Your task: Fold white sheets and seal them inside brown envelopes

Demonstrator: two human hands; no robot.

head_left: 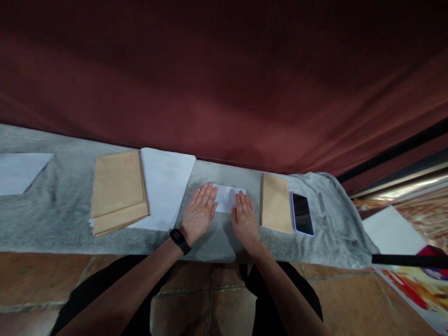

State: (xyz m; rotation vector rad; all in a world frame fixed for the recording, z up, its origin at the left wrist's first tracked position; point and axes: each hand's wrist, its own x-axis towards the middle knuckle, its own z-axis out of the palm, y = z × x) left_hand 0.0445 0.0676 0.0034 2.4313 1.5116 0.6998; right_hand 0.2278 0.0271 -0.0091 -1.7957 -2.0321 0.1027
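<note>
A small folded white paper (227,198) lies on the grey cloth-covered bench (56,219) in front of me. My left hand (199,213), with a black watch on its wrist, rests flat with its fingers stretched out over the paper's left edge. Pressed flat on the paper's right part is my right hand (245,219), fingers extended. Neither hand grips anything.
Left of my hands lie a stack of white sheets (164,186) and a pile of brown envelopes (117,191). To the right sit one brown envelope (276,203) and a dark phone (302,213). Another white sheet (19,171) is far left. A dark red curtain hangs behind.
</note>
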